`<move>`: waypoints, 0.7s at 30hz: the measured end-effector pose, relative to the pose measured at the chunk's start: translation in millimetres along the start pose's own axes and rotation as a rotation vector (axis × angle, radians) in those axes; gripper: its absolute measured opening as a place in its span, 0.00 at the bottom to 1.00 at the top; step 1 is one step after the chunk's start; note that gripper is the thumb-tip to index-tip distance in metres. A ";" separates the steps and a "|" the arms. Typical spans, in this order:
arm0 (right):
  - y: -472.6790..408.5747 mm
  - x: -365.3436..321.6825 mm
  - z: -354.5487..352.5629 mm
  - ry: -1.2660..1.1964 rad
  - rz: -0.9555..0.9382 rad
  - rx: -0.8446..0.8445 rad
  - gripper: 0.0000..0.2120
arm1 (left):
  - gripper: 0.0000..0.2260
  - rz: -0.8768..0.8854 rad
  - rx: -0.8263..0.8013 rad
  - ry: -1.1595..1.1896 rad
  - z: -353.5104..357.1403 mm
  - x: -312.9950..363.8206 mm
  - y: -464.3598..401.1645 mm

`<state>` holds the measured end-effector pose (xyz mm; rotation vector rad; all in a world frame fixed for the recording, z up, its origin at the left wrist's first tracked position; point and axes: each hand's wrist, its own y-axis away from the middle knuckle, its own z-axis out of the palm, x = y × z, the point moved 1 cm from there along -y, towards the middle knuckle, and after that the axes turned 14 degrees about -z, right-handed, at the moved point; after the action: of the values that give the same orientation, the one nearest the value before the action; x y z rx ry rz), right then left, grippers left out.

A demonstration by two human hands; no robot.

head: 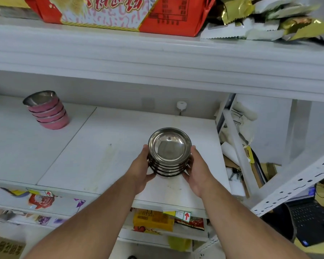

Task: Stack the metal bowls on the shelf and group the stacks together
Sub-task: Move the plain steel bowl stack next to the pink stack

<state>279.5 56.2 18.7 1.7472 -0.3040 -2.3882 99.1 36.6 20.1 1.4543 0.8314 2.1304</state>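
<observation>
A stack of several shiny steel bowls [169,152] stands on the white shelf [105,146], right of the middle and near the front. My left hand [141,170] clasps its left side and my right hand [196,172] its right side, fingers curled under the lowest bowl. Far off at the back left stands a second stack of several bowls with pink outsides [49,113], its topmost bowl tilted and showing a metal inside. A wide stretch of shelf separates the two stacks.
The shelf above [157,58] hangs low over the bowls, carrying a red printed bag [120,14] and foil packets [269,17]. A slanted white upright [236,139] and cardboard clutter border the shelf's right end. A white plug [181,105] sits on the back wall.
</observation>
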 end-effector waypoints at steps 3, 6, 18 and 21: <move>2.0 -0.3 9.6 0.014 -0.005 -0.032 0.29 | 0.25 0.021 0.018 0.010 -6.4 3.9 13.5; 6.0 0.9 24.8 0.028 -0.002 -0.072 0.29 | 0.25 0.042 0.052 0.020 -17.5 10.2 29.5; 33.3 15.6 127.8 0.023 0.011 -0.167 0.24 | 0.26 0.101 0.118 0.040 -111.4 34.8 67.8; 40.6 27.5 160.5 0.027 0.017 -0.167 0.27 | 0.25 0.107 0.124 0.042 -146.7 41.2 73.7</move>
<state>118.8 20.5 51.2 1.6930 -0.1114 -2.3025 -53.6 -25.2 58.6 1.5523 0.9351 2.2306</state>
